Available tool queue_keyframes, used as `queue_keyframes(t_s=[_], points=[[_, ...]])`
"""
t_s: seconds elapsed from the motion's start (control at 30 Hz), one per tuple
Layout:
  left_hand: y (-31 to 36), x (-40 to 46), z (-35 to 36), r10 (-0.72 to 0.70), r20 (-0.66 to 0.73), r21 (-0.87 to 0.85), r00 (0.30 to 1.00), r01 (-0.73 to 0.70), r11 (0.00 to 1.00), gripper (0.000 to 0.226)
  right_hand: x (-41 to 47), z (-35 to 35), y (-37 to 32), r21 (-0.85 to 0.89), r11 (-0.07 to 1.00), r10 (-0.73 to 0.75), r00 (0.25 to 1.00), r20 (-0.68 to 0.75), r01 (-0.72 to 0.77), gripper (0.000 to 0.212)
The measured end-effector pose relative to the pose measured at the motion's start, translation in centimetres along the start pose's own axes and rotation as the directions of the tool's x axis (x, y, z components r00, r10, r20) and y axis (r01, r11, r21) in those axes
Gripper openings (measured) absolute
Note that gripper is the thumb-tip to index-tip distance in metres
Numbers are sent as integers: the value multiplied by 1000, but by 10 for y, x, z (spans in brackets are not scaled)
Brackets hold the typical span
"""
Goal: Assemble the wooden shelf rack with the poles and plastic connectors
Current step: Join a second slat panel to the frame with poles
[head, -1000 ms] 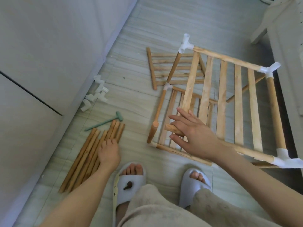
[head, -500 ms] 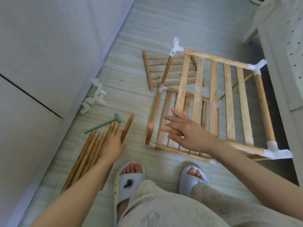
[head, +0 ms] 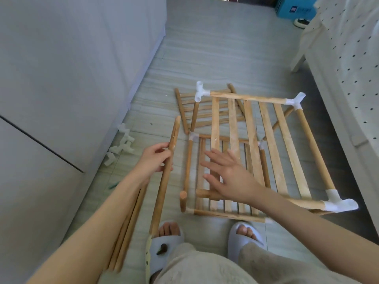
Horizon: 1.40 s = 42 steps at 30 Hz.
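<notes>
You get soft, even daylight with a cool cast; the pale floor (head: pixel 215 58) is bright and free of glare. Shadows are faint, darkest under the bed (head: pixel 348 83) at right. Wide-angle bending curves the edges, and motion slightly blurs the right hand (head: pixel 229 177).

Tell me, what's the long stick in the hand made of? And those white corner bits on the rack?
The pole held by the left hand looks like bare, unpainted wood: tan, with darker streaks and a matte surface. The corner connectors look like white plastic, smooth and slightly shiny, moulded into branching tubes. I can't be sure from a picture alone.
</notes>
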<state>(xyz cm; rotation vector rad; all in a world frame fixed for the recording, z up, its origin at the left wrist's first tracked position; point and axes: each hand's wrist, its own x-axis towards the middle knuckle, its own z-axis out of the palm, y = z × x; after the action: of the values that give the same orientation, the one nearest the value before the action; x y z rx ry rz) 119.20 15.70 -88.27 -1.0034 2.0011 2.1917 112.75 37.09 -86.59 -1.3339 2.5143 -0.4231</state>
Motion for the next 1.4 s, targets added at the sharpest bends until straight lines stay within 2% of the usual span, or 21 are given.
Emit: queue_keyframes(t_s=[0.07, 0.13, 0.37, 0.5, 0.77, 0.9, 1.0, 1.17, 1.33, 1.4], points=[[6, 7, 8, -32, -18, -79, 999, 30, 996, 18, 11, 0, 12, -147, 988, 50, 999, 8, -49, 50], [12, 14, 17, -43, -15, -146, 999, 40, 988, 19, 18, 3, 21, -210, 970, 131, 991, 25, -123, 54], [24, 38, 48, -2, -60, -220, 998, -12, 975, 17, 16, 18, 26, -199, 969, 141, 989, -39, -146, 53], [28, 46, 61, -17, -122, -322, 992, -24, 946, 14, 16, 20, 26, -205, 968, 136, 989, -55, -144, 53], [26, 51, 63, -13, -150, -331, 989, -37, 943, 14, 15, 20, 26, -202, 969, 126, 989, -73, -139, 53], [32, 57, 66, 0, -149, -335, 989, -50, 941, 13, 15, 20, 24, -197, 971, 123, 989, -77, -136, 60], [35, 64, 74, -3, -154, -343, 988, -50, 938, 13, 15, 19, 23, -197, 973, 108, 991, -79, -122, 52], [33, 75, 83, -33, -175, -342, 984, -29, 939, 25, 16, 19, 20, -161, 982, 82, 992, -97, -97, 54], [33, 72, 77, -16, -89, -368, 996, -18, 930, 13, 16, 18, 20, -134, 985, 92, 988, -128, -109, 37], [31, 66, 68, 10, -42, -297, 999, -22, 955, 9, 17, 17, 19, -106, 987, 104, 985, -137, -119, 37]])
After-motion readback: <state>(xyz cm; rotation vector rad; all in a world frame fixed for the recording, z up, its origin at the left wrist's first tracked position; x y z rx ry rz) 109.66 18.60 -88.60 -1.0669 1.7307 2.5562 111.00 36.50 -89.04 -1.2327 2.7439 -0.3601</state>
